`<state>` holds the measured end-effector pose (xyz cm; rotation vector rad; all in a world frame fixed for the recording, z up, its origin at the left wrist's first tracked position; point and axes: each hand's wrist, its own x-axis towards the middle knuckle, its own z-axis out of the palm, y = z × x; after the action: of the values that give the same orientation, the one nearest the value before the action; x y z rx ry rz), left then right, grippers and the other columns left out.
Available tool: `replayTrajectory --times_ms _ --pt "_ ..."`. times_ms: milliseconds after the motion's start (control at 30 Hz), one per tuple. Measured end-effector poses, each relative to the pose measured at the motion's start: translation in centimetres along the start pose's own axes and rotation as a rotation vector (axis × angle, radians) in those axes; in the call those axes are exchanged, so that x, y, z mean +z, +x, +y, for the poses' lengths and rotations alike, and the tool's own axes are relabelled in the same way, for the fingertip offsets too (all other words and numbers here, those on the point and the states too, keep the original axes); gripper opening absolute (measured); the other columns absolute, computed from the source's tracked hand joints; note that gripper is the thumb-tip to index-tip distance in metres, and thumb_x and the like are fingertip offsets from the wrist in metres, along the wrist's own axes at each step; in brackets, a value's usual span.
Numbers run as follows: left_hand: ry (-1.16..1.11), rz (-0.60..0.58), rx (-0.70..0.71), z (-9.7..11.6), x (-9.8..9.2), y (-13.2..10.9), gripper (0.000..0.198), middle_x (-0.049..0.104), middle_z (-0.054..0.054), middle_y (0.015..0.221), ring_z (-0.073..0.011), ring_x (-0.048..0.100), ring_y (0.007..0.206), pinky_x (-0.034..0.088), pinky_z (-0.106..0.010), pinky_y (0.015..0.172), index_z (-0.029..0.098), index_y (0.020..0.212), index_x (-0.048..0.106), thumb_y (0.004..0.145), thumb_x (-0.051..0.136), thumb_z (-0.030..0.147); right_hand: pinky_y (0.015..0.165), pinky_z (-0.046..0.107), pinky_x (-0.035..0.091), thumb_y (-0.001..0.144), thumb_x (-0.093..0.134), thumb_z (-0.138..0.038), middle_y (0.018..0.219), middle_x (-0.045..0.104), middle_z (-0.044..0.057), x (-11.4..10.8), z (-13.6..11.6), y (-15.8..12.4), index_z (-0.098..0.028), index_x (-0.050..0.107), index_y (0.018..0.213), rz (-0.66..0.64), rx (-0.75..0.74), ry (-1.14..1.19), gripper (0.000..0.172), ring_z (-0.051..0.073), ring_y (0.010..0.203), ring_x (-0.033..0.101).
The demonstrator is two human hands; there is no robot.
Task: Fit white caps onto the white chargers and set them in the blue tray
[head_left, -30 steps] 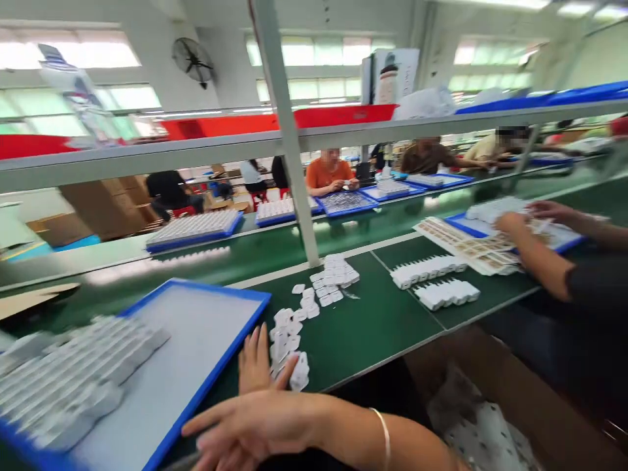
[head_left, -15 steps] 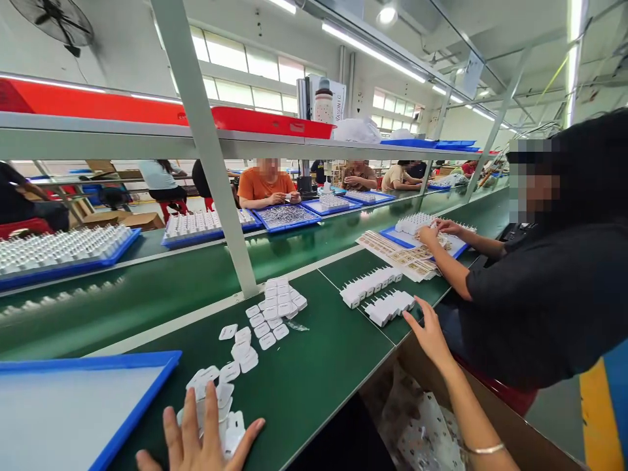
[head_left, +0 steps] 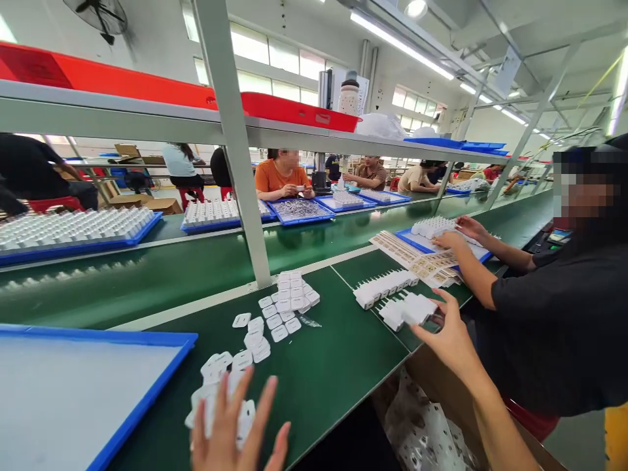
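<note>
My left hand [head_left: 235,425] is spread open over a loose pile of white rounded-square pieces [head_left: 210,366], partly hiding them. More such flat pieces [head_left: 291,291] lie in overlapping rows farther up the green bench. At the right, my right hand [head_left: 454,333] has thumb and fingers round a white plug adapter [head_left: 419,307] at the near end of a short row. Other white adapters [head_left: 391,314] with thin prongs lie against it, and a longer row [head_left: 385,288] stands just behind. Whether the hand grips more than one is unclear.
A blue-rimmed tray [head_left: 147,386] lies at the left. A shelf post [head_left: 245,196] rises from the bench's back edge. At the right, a co-worker in a dark shirt [head_left: 549,314] handles white parts over a blue tray [head_left: 417,241]. An open carton [head_left: 426,418] stands below the bench edge.
My right hand has closed round the near end of the short adapter row, and the end adapter is shifted and tilted. My left hand has lifted slightly and moved right. The view has turned left.
</note>
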<state>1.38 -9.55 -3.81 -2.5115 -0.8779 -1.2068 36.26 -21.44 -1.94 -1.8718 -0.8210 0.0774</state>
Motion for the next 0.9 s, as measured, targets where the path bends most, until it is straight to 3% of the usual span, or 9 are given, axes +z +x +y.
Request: replayTrajectory --times_ms 100,167,267,367,467,533,600,700,900 --pt "-0.071 0.029 0.3 2.7 -1.3 0.4 0.059 0.035 -0.009 0.154 -0.0317 0.036 0.14 0.024 -0.053 0.117 0.028 0.133 0.052 0.077 0.064 0.012 0.093 0.038 0.048 0.068 0.07 -0.023 0.124 0.06 0.011 1.9 -6.3 -3.8 -0.024 0.028 0.138 -0.391 -0.061 0.109 0.081 0.025 0.102 0.065" --pt "-0.103 0.03 0.371 3.9 -1.9 0.5 0.043 0.048 -0.016 0.144 -0.0288 0.04 0.138 0.027 -0.048 0.117 0.019 0.121 0.058 0.079 0.064 0.014 0.092 0.036 0.049 0.067 0.07 -0.019 0.12 0.062 0.009 3.6 -9.5 -6.4 -0.025 0.029 0.137 -0.627 -0.07 0.141 0.081 0.024 0.1 0.065" --pt "-0.072 -0.027 0.272 4.3 -2.7 -0.1 0.043 0.058 -0.021 0.133 -0.0301 0.047 0.133 0.039 -0.048 0.11 0.011 0.126 0.053 0.083 0.055 0.013 0.083 0.031 0.051 0.065 0.071 -0.017 0.113 0.066 0.007 6.2 -12.3 -10.2 -0.025 0.03 0.137 -0.899 -0.092 0.139 0.083 0.023 0.093 0.067" --pt "-0.091 -0.106 0.142 3.5 -3.4 -1.6 0.047 0.066 -0.017 0.123 -0.0264 0.058 0.123 0.051 -0.038 0.101 0.008 0.132 0.049 0.085 0.047 0.008 0.077 0.029 0.051 0.062 0.07 -0.014 0.107 0.069 0.007 8.5 -13.6 -13.1 -0.022 0.031 0.138 -1.076 -0.096 0.158 0.086 0.024 0.088 0.067" --pt "-0.286 -0.129 -0.032 2.4 -4.4 -3.7 0.045 0.069 -0.014 0.117 -0.0226 0.066 0.111 0.056 -0.029 0.094 0.012 0.131 0.051 0.087 0.054 0.013 0.078 0.03 0.05 0.066 0.072 -0.02 0.107 0.07 0.008 10.0 -14.2 -13.6 -0.021 0.029 0.144 -1.235 -0.08 0.187 0.089 0.025 0.093 0.067" --pt "-0.409 -0.115 -0.208 1.8 -5.1 -4.9 0.044 0.07 -0.011 0.117 -0.0212 0.069 0.104 0.058 -0.026 0.089 0.017 0.129 0.053 0.086 0.061 0.018 0.078 0.03 0.049 0.072 0.072 -0.029 0.105 0.071 0.006 11.1 -14.5 -12.1 -0.023 0.037 0.142 -1.373 -0.068 0.225 0.079 0.024 0.091 0.067" --pt "-0.483 -0.09 -0.424 1.4 -6.0 -5.7 0.043 0.071 -0.008 0.114 -0.0194 0.072 0.096 0.06 -0.023 0.082 0.022 0.125 0.057 0.083 0.066 0.021 0.076 0.03 0.048 0.083 0.063 -0.036 0.096 0.072 0.005 12.7 -14.7 -9.8 -0.022 0.057 0.124 -1.358 -0.128 0.201 0.044 0.021 0.086 0.065" --pt "-0.554 -0.062 -0.646 1.1 -7.0 -6.5 0.041 0.073 -0.004 0.111 -0.0179 0.073 0.089 0.06 -0.021 0.073 0.026 0.121 0.06 0.081 0.069 0.021 0.07 0.03 0.044 0.086 0.057 -0.035 0.09 0.067 0.004 16.3 -14.9 -6.9 -0.021 0.065 0.111 -1.112 -0.33 -0.012 0.03 0.019 0.078 0.06" --pt "-0.565 -0.044 -0.624 0.8 -7.6 -7.1 0.046 0.072 -0.003 0.113 -0.0169 0.072 0.09 0.059 -0.022 0.076 0.029 0.123 0.059 0.079 0.071 0.018 0.059 0.027 0.033 0.075 0.067 -0.019 0.071 0.059 -0.001 22.5 -15.5 -5.9 -0.021 0.068 0.102 -1.171 -0.537 -0.184 0.027 0.017 0.067 0.053"
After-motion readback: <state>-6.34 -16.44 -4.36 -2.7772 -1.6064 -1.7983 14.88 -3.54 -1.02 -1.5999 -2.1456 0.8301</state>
